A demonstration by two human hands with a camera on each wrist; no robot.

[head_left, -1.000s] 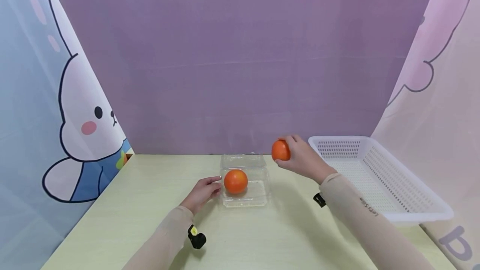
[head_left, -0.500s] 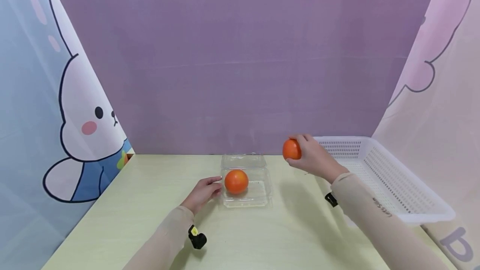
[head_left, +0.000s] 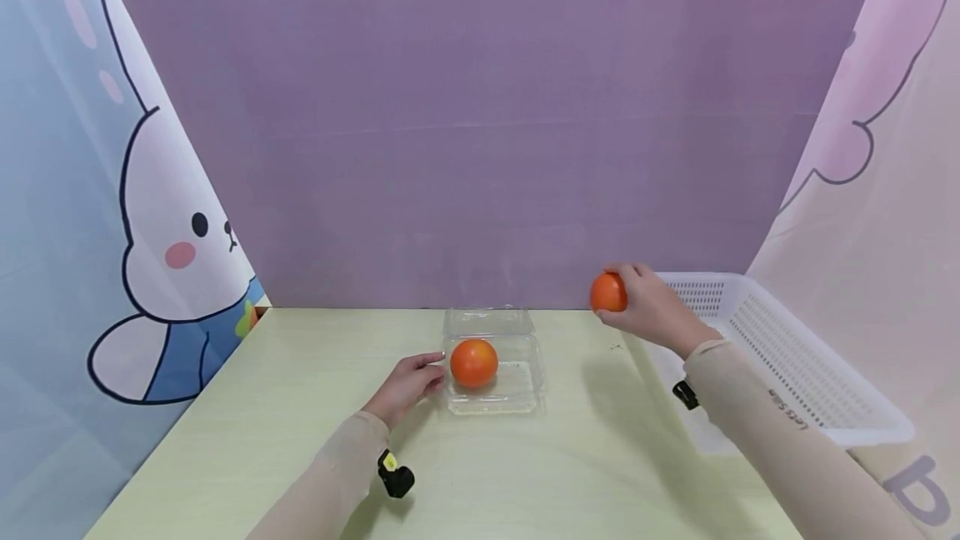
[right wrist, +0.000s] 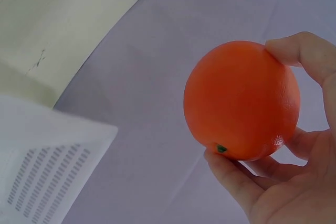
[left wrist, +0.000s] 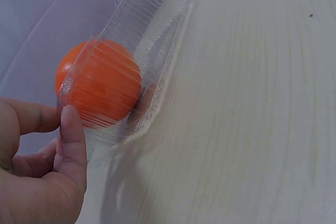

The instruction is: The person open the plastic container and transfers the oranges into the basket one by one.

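My right hand (head_left: 651, 307) holds an orange (right wrist: 241, 100) in the air beside the left end of the white basket (head_left: 810, 357). Thumb and fingers wrap its sides, and a small green stem spot shows on its skin. At the middle of the table, a hinged clear plastic clamshell box (head_left: 498, 402) lies with its lid raised at the back. A second orange (head_left: 473, 363) sits in the left part of that box. With thumb and index finger, my left hand (left wrist: 50, 161) pinches the box's left rim, right beside this orange.
The perforated white basket stands at the table's right side, partly hidden by my right arm. A pale wood-grain table (head_left: 300, 407) meets a purple cloth (head_left: 480, 123) at the back. Printed cloths hang on both sides.
My right hand has moved to the right with its orange, from near the clamshell box to the basket's left edge. The left hand and box have stayed in place.
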